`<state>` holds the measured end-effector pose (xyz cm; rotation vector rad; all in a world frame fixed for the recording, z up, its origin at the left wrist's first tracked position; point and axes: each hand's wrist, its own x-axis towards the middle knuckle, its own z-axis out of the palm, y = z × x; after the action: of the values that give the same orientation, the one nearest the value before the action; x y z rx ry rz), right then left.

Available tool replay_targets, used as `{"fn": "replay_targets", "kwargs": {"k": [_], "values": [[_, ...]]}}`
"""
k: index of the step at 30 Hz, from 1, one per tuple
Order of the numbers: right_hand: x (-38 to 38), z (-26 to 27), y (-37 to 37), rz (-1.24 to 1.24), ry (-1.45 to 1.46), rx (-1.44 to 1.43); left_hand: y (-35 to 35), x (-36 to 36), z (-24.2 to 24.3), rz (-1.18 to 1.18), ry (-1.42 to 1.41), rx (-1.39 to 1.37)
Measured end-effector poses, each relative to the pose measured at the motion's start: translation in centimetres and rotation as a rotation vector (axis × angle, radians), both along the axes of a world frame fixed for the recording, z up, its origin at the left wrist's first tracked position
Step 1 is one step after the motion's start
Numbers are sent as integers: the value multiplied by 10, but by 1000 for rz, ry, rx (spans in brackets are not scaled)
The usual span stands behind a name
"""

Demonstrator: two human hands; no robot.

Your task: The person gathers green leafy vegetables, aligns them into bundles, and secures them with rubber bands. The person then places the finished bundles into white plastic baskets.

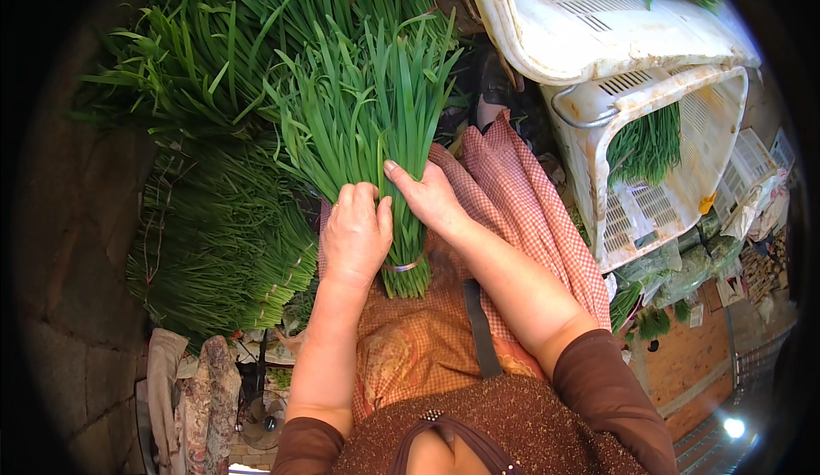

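A bundle of garlic chives (378, 116) lies over the lap, on a checked apron (410, 340). Its leaves fan out away from me, and a thin band (405, 265) circles it near the cut ends. My left hand (359, 231) is at the bundle's left edge, its fingers curled in; what is between them is hidden. My right hand (423, 194) lies around the bundle's right side, the thumb on top of the leaves, above the band.
Large piles of chives lie at the upper left (192, 58) and left (218, 238). White plastic crates (602, 148) holding more chives stand at the right. A fan (262, 420) and draped cloths (208, 404) are at the lower left. Plastic bags (685, 270) lie beyond the crates.
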<state>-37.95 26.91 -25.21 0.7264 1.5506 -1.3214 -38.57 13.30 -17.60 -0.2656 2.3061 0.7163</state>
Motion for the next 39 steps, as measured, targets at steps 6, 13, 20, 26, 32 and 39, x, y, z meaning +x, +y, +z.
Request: {"fn": "replay_targets", "kwargs": {"k": [6,13,20,26,32,39], "values": [[-3,4,1,59,-10,18,-4,13,7,446,-195,204],[-7,9,0,59,-6,-43,-14,24,8,1155,-383,653],[-4,13,0,62,14,-123,-22,11,16,1360,-289,924],[8,4,-1,90,5,-86,-6,-30,40,-19,-254,927],[13,1,-2,8,42,-139,-16,-49,16,-243,272,83],[11,1,-4,-69,15,-162,-45,-24,24,-290,151,-162]]}}
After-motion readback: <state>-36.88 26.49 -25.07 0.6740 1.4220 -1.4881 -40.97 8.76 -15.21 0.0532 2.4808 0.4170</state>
